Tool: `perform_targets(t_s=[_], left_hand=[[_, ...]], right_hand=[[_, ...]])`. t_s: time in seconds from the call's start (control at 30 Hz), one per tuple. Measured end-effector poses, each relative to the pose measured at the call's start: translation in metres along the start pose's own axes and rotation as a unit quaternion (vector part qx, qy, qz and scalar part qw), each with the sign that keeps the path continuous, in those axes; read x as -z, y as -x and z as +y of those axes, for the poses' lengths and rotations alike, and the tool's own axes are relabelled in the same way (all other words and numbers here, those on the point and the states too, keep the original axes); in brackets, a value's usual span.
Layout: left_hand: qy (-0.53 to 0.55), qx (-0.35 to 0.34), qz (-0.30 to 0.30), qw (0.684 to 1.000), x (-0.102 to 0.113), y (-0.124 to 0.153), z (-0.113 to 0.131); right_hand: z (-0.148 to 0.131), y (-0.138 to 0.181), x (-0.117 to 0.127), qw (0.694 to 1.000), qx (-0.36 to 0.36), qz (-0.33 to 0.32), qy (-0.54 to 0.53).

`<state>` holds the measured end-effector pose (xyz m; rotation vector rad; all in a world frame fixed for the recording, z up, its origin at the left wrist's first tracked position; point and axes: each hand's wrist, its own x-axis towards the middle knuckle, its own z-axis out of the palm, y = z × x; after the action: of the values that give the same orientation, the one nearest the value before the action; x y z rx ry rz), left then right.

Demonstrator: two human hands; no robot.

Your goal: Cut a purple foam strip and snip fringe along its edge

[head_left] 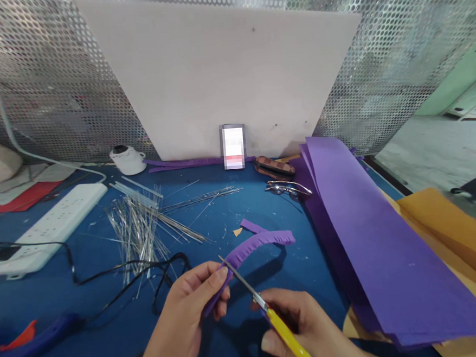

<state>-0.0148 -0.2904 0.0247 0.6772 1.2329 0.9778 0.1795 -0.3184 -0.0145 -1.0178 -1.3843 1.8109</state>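
Note:
My left hand [190, 307] is closed in a pinch on a purple fringed paper strip [253, 245] that arcs up and to the right above the blue table [110, 329]. My right hand [309, 328] grips yellow-handled scissors [267, 307], whose blades point up-left and meet the strip's edge beside my left thumb. A short purple offcut [250, 226] lies just behind the strip.
Purple paper sheets [368, 234] and tan sheets [454, 234] lie on the right. Thin metal wires [143, 223] are scattered at centre left, with a black cable [118, 274], a white power strip [45, 224] and a glue gun [25, 345]. A white board [230, 70] leans on perforated metal.

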Motion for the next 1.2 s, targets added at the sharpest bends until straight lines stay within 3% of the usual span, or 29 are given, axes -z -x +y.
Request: perform_targets(t_s=[1.2], left_hand=[[-0.01,0.001,-0.004,1.0,-0.0013,0.0003,0.0023]], right_hand=[[-0.0039,0.0001,-0.0002,0.999,-0.002,0.003,0.044]])
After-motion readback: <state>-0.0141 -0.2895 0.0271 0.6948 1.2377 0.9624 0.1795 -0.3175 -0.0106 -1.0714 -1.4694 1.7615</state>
